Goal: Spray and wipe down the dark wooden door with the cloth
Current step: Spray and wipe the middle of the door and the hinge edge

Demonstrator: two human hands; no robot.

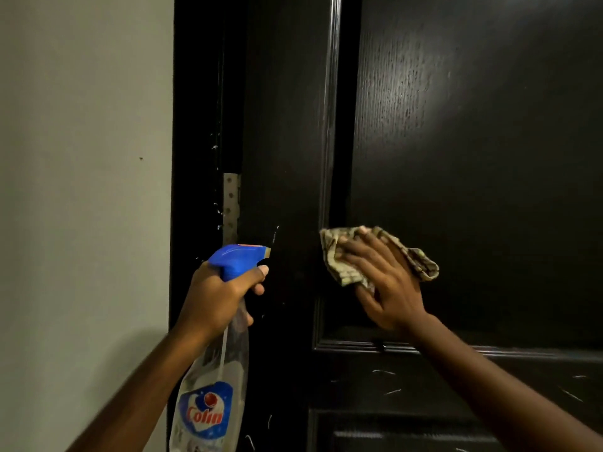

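The dark wooden door [473,141] fills the centre and right, with raised panels and a glossy patch of reflected light. My left hand [217,298] grips a clear spray bottle [212,396] with a blue trigger head, its nozzle pointing at the door's left stile. One finger lies on the trigger. My right hand [381,282] presses a crumpled, patterned beige cloth [421,259] flat against the door panel, fingers spread over it. Small pale droplets and streaks dot the door near the nozzle and lower down.
A pale wall [85,190] stands to the left of the black door frame [195,125]. A metal hinge [231,207] sits on the frame just above the spray head. A horizontal moulding [375,345] crosses the door below my right hand.
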